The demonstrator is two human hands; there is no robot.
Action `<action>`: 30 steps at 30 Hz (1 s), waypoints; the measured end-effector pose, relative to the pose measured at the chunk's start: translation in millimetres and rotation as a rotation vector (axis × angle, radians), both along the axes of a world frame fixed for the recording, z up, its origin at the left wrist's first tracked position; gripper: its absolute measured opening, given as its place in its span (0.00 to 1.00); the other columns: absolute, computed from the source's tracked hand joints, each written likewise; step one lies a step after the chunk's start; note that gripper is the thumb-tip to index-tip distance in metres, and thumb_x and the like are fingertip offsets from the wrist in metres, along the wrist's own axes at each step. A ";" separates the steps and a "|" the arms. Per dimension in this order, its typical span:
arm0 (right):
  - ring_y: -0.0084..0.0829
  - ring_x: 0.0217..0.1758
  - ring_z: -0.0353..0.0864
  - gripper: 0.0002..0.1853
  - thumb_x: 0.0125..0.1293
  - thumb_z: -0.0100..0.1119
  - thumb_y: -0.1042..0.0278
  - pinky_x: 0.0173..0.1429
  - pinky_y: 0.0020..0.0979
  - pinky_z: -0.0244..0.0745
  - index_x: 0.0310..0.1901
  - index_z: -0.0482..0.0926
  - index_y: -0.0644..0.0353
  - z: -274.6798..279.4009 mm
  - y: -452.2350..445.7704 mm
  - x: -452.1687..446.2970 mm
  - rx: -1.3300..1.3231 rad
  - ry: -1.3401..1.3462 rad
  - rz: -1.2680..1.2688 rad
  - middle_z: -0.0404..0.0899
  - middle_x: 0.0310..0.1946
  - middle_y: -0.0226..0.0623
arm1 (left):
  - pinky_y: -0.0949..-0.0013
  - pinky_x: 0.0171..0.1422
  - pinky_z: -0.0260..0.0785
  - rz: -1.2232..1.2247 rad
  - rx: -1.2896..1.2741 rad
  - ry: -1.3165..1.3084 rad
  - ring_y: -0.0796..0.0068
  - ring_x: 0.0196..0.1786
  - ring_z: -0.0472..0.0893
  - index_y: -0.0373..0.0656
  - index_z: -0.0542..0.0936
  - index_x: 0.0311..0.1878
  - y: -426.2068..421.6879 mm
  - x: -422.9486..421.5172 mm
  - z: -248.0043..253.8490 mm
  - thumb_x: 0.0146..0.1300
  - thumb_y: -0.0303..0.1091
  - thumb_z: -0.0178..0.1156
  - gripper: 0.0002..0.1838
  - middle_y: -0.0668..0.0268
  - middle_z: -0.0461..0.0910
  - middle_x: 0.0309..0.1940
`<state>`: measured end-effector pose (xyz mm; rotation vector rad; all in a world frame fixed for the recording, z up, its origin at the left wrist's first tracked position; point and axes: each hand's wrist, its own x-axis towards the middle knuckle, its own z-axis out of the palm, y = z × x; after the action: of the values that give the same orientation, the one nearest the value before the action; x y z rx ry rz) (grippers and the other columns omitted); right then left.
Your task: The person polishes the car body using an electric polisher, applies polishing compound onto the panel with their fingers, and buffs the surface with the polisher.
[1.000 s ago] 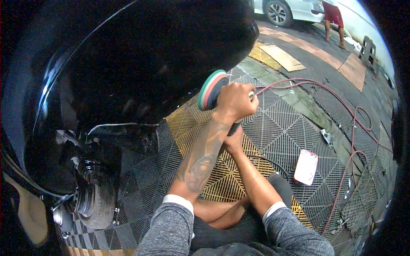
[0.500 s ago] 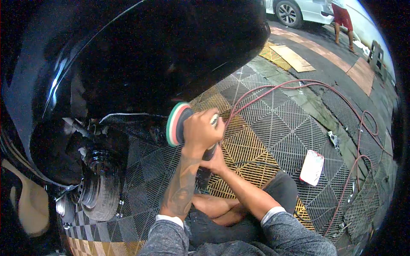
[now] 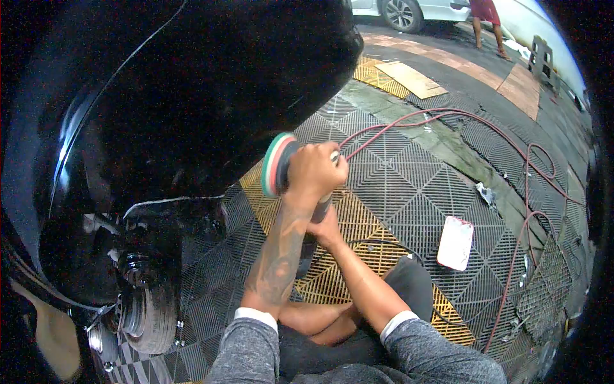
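A polisher [image 3: 279, 165] with a round green, white and red pad on a dark disc is in both my hands. My left hand [image 3: 314, 168] is wrapped over the tool's head, just behind the pad. Below it, my right hand [image 3: 325, 228] grips the dark handle. The pad stands on edge, facing left, close to the lower edge of a glossy black car body [image 3: 211, 96]; whether it touches the paint I cannot tell. A red hose [image 3: 384, 128] runs behind my left hand to the right.
A wheel [image 3: 151, 320] sits at the lower left under the black body. On the grid floor [image 3: 409, 185] lie a white pad with red edges [image 3: 455, 243] and a flat board [image 3: 412, 80]. Farther off are a grey stool [image 3: 542, 61], a silver car [image 3: 441, 11] and a person [image 3: 486, 16].
Over the last second, both hands and the polisher moved down and left, then slightly back up and right. The view has shifted. The grips look the same.
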<state>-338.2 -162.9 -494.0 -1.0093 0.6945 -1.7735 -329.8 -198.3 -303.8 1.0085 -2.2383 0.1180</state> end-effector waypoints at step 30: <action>0.30 0.60 0.76 0.48 0.38 0.85 0.61 0.69 0.36 0.69 0.63 0.70 0.64 -12.5 23.0 54.6 -0.015 0.018 0.319 0.78 0.57 0.35 | 0.50 0.38 0.80 0.288 -0.033 0.091 0.45 0.32 0.86 0.45 0.88 0.38 37.9 84.9 -17.6 0.54 0.41 0.65 0.13 0.49 0.85 0.28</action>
<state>-283.6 -139.9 -506.6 -1.0820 0.4991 -1.4953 -244.9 -160.4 -321.4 1.2871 -1.9926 0.2300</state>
